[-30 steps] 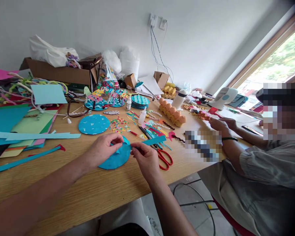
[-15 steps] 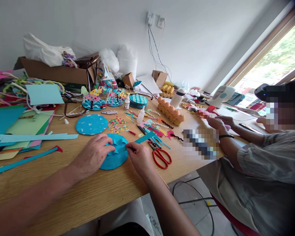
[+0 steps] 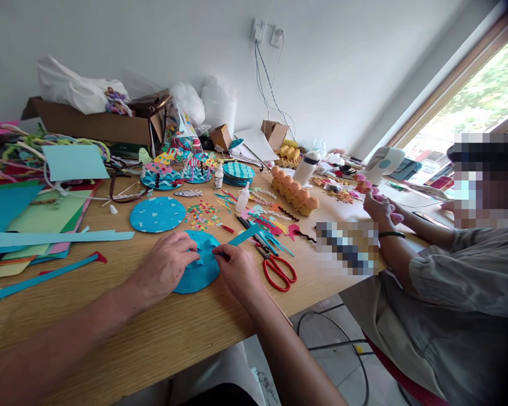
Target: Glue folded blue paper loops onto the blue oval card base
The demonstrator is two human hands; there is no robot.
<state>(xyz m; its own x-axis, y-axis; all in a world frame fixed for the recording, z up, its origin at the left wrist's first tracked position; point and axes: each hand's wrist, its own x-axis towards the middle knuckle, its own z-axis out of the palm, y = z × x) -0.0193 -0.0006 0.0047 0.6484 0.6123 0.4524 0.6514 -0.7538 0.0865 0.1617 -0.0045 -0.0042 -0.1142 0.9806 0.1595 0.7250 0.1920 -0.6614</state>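
A round blue disc (image 3: 197, 281) lies on the table before me, with blue paper folded into waves across it. My left hand (image 3: 169, 264) rests over its left side, thumb and fingers closed on the wavy paper strip. At the right edge of the disc, my right hand (image 3: 239, 272) pinches the same blue paper strip (image 3: 244, 235), whose free end sticks out up and to the right. My fingertips hide part of the folds. Red-handled scissors (image 3: 279, 273) lie just right of my right hand.
Another blue disc (image 3: 157, 214) with pale scraps lies behind my left hand. Confetti (image 3: 203, 214), a glue bottle (image 3: 242, 198) and an orange egg carton strip (image 3: 294, 192) stand farther back. Paper strips (image 3: 63, 237) lie left. A co-worker's hands (image 3: 379, 211) hold pink pieces at right.
My right hand has shifted slightly left along the disc's edge, the strip moving with it. My left hand stays nearly in place. The co-worker has lifted the pink pieces.
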